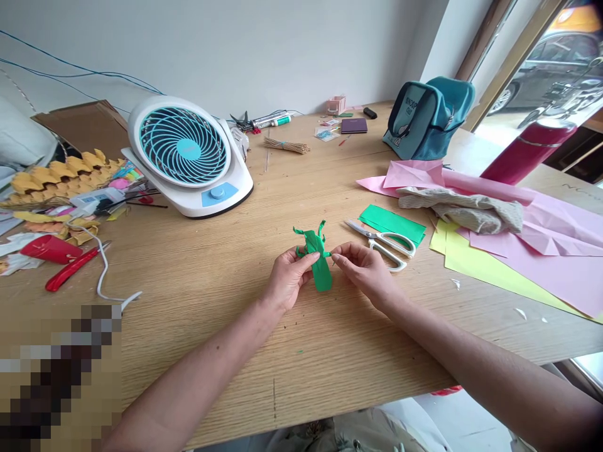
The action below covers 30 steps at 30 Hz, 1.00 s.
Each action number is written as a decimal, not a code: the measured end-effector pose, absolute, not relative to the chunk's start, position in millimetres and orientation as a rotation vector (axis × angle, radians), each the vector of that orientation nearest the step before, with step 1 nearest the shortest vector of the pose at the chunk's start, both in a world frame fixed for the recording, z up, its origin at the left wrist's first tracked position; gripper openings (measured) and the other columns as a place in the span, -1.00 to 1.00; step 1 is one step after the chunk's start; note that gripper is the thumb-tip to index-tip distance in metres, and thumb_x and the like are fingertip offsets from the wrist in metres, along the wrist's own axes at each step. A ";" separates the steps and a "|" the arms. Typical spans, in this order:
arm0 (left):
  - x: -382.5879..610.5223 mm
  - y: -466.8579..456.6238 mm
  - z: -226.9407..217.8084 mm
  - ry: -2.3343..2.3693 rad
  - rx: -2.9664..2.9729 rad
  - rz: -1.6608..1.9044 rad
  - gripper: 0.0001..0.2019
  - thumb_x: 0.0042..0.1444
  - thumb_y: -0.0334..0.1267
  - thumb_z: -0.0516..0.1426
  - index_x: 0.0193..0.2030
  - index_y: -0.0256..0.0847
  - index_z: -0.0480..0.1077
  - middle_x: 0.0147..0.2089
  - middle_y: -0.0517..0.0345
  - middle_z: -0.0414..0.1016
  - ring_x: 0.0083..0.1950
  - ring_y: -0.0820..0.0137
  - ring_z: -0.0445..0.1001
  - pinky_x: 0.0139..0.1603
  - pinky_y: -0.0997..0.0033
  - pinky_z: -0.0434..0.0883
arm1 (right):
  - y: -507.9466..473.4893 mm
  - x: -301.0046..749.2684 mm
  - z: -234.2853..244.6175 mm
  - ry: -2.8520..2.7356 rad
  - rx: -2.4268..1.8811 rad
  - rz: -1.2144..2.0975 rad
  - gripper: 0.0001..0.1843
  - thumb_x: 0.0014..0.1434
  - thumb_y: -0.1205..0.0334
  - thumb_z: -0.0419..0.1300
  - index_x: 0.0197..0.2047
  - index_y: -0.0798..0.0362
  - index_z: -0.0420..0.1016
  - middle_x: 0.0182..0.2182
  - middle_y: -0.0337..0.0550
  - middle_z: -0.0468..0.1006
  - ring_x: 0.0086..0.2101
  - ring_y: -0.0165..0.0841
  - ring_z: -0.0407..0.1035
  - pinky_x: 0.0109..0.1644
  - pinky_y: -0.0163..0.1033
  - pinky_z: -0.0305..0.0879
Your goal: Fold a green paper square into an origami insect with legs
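Observation:
Over the middle of the table, my left hand pinches a green paper piece between thumb and fingers. It has a flat strip hanging down and several thin twisted ends sticking out at the top and sides. My right hand is closed, thumb and forefinger pinching a small twisted end on the paper's right side. White-handled scissors lie just beyond my right hand, partly across a stack of green paper rectangles.
A white and blue fan stands at the left. Pink paper, yellow paper, a grey cloth, a red bottle and a teal bag are at the right. A bundle of sticks lies behind. A red cutter is at left.

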<state>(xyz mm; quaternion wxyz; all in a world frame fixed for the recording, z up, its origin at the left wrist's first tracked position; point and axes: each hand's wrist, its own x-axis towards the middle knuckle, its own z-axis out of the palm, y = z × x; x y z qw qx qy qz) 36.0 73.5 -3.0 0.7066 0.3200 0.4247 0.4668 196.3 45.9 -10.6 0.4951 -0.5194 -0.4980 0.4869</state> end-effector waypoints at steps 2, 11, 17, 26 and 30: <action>34.4 73.8 -2.7 0.933 0.730 1.008 -0.64 -0.31 -0.25 0.47 -0.39 -0.26 0.46 -0.32 0.20 0.58 -0.30 0.47 0.48 -0.23 0.42 0.43 | 47.6 197.4 -12.5 -1.228 -1.260 1.160 -0.63 0.09 -0.11 0.29 -0.35 0.05 0.45 -0.54 -0.31 0.33 -0.56 -0.48 0.07 -0.51 -0.29 -0.02; 30.7 75.0 -2.4 0.940 0.767 0.930 -0.67 -0.23 -0.25 0.45 -0.37 -0.23 0.44 -0.38 0.25 0.56 -0.35 0.47 0.47 -0.31 0.45 0.39 | 47.7 199.7 -8.6 -1.309 -1.230 1.146 -0.70 0.11 -0.04 0.27 -0.32 0.05 0.46 -0.48 -0.24 0.44 -0.53 -0.45 0.20 -0.49 -0.29 0.07; 29.4 76.2 -3.0 0.944 0.799 0.884 -0.66 -0.21 -0.21 0.44 -0.31 -0.23 0.46 -0.33 0.21 0.58 -0.32 0.45 0.49 -0.30 0.45 0.41 | 48.5 201.2 -12.7 -1.371 -1.205 1.075 -0.79 0.15 0.06 0.25 -0.29 0.04 0.48 -0.36 -0.17 0.54 -0.39 -0.37 0.37 -0.31 -0.21 0.25; 28.8 74.2 4.2 0.914 0.817 0.758 -0.65 -0.20 -0.23 0.43 -0.25 -0.28 0.51 -0.32 0.17 0.59 -0.35 0.48 0.48 -0.28 0.46 0.42 | 50.3 203.5 -4.7 -1.235 -1.135 1.230 -0.64 0.16 -0.09 0.25 -0.20 0.04 0.49 -0.31 -0.17 0.53 -0.37 -0.40 0.34 -0.36 -0.28 0.23; 29.2 73.6 2.7 0.899 0.818 0.731 -0.63 -0.21 -0.23 0.44 -0.25 -0.28 0.50 -0.24 0.10 0.62 -0.31 0.43 0.53 -0.23 0.42 0.43 | 51.1 203.3 -5.7 -1.221 -1.119 1.302 -0.61 0.07 -0.13 0.32 -0.37 0.06 0.46 -0.48 -0.26 0.45 -0.46 -0.45 0.26 -0.40 -0.29 0.17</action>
